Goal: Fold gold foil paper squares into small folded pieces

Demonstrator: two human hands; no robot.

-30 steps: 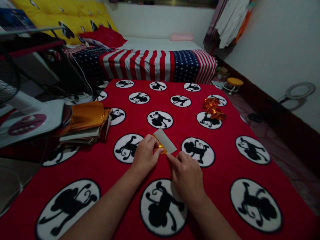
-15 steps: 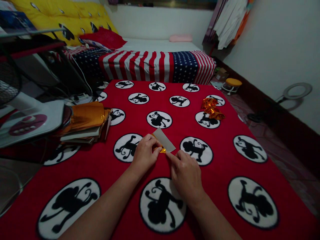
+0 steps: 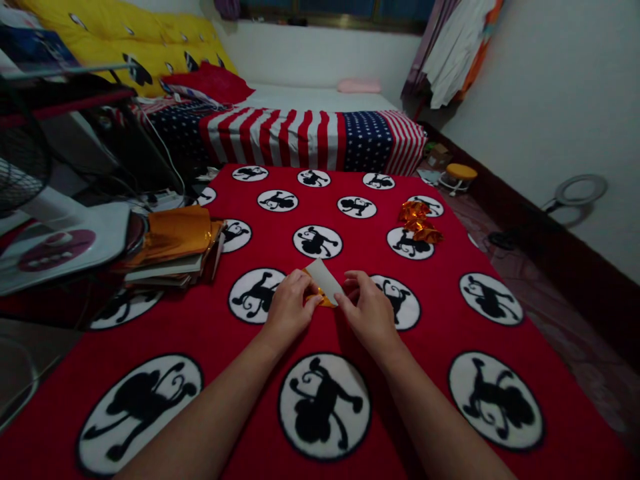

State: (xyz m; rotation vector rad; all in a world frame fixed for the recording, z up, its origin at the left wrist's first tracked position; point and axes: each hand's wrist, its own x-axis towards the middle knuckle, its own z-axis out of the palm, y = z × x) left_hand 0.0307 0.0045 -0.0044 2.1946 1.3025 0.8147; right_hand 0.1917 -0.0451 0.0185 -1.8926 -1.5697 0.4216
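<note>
A small sheet of gold foil paper (image 3: 323, 277), pale on its upper face, lies partly folded in the middle of the red cloth. A shiny gold fold shows along its near edge. My left hand (image 3: 293, 298) is closed on the paper's left side, thumb and fingers pinching it. At the right corner of the paper is my right hand (image 3: 367, 307), its thumb touching or nearly touching the edge. The right index finger is lifted and apart from the thumb, with the other fingers loosely bent.
The red cloth (image 3: 420, 413) bears monkey prints in white circles. A stack of gold foil sheets (image 3: 177, 233) lies at left beside a fan base (image 3: 95, 233). Crumpled-looking orange foil pieces (image 3: 421, 221) rest at the far right. Beyond are a bed (image 3: 300, 137) and a yellow stool (image 3: 460, 173).
My right hand has lifted its pointing index finger from the near fold and turned, bringing its thumb to the paper's right corner. My left hand keeps its pinch. The view has shifted slightly.
</note>
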